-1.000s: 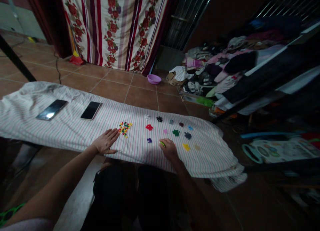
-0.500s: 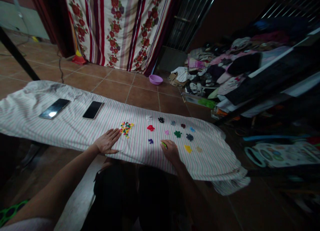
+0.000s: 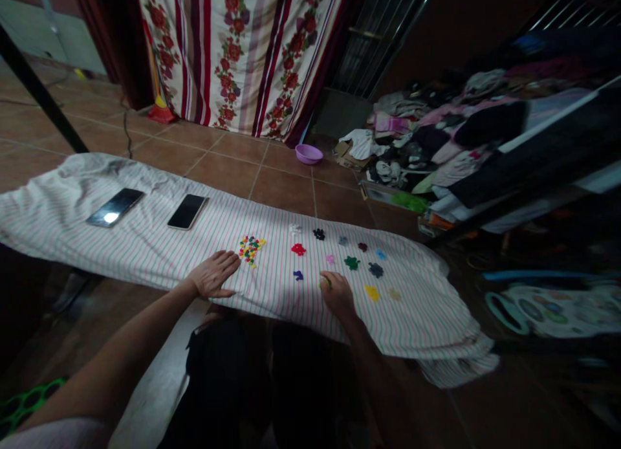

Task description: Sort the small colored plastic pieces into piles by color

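My left hand (image 3: 215, 275) lies flat with fingers spread on the striped cloth (image 3: 272, 294), just left of a mixed pile of small coloured pieces (image 3: 251, 250). My right hand (image 3: 336, 292) is closed, its fingers around yellow-green pieces (image 3: 325, 283) that show only in part. Small single-colour piles lie around it: dark blue (image 3: 297, 275) to its left, red (image 3: 298, 249), pink (image 3: 330, 259) and green (image 3: 352, 262) beyond it, yellow (image 3: 372, 292) and beige (image 3: 394, 294) to its right. White, black, grey, dark red and light blue piles sit farther back.
Two phones, one (image 3: 115, 207) at the far left and another (image 3: 187, 211) beside it, lie on the cloth. A purple basin (image 3: 308, 154) stands on the tiled floor beyond. Heaped clothes (image 3: 427, 135) fill the right side.
The view has shifted slightly, so the scene sits a little farther right. Less of the yellow-green shows at my right fingers. My left hand stays flat beside the mixed pile.
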`<state>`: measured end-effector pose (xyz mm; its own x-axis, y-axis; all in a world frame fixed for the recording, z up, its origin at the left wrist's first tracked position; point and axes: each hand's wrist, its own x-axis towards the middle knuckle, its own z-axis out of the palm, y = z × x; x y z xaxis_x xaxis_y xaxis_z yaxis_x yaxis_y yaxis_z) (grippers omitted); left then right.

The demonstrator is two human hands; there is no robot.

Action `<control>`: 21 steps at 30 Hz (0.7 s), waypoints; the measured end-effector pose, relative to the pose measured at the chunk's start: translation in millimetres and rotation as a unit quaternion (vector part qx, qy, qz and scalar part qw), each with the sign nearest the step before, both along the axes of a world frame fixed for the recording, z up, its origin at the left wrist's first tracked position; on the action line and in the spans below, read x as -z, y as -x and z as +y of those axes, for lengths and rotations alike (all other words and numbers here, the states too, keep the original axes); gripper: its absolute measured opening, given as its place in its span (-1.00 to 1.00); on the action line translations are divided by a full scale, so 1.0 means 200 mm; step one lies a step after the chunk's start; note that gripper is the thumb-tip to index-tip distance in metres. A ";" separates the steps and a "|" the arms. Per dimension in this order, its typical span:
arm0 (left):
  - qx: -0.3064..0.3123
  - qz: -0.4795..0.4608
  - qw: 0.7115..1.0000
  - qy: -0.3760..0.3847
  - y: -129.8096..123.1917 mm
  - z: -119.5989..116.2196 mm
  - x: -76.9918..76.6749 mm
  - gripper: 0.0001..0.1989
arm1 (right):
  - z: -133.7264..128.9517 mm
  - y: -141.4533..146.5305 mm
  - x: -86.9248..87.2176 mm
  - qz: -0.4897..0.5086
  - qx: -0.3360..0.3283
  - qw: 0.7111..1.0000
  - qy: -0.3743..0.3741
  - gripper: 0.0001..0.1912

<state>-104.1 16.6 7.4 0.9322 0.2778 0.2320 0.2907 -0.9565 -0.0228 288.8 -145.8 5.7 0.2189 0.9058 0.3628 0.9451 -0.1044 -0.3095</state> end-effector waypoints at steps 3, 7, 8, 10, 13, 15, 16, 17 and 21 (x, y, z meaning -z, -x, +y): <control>0.000 0.005 1.000 -0.003 0.00 0.00 0.00 -0.16 | 0.01 0.00 -0.01 -0.001 0.003 1.000 -0.005 -0.66; -0.003 0.006 1.000 -0.003 0.00 0.00 0.02 -0.15 | 0.07 0.04 -0.04 0.006 0.008 1.000 -0.025 -0.66; -0.004 0.005 1.000 -0.003 0.00 0.00 0.02 -0.15 | 0.10 0.05 -0.05 0.012 0.001 1.000 -0.029 -0.66; -0.003 0.004 1.000 -0.003 0.00 0.00 0.03 -0.15 | 0.16 0.10 -0.07 0.022 -0.020 0.999 -0.031 -0.67; -0.004 0.002 1.000 0.000 0.00 0.00 0.04 -0.16 | 0.27 0.20 -0.09 0.033 -0.050 0.998 -0.021 -0.69; -0.005 -0.001 1.000 0.005 0.00 0.00 0.04 -0.17 | 0.35 0.28 -0.11 0.040 -0.072 0.997 -0.010 -0.71; -0.005 -0.003 1.000 0.006 0.00 0.00 0.04 -0.17 | 0.39 0.32 -0.12 0.045 -0.086 0.995 -0.004 -0.72; -0.004 -0.004 1.000 0.006 0.00 0.01 0.04 -0.17 | 0.43 0.37 -0.13 0.050 -0.099 0.994 0.004 -0.73; -0.001 -0.006 1.000 -0.004 0.00 0.01 0.05 -0.16 | 0.57 0.54 -0.16 0.052 -0.131 0.988 0.058 -0.75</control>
<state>-104.0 17.8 -3.0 0.9286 0.2782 0.2457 0.2934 -0.9556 -0.0266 180.0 -31.1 37.1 0.0021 0.9707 0.2404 0.9082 0.0988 -0.4068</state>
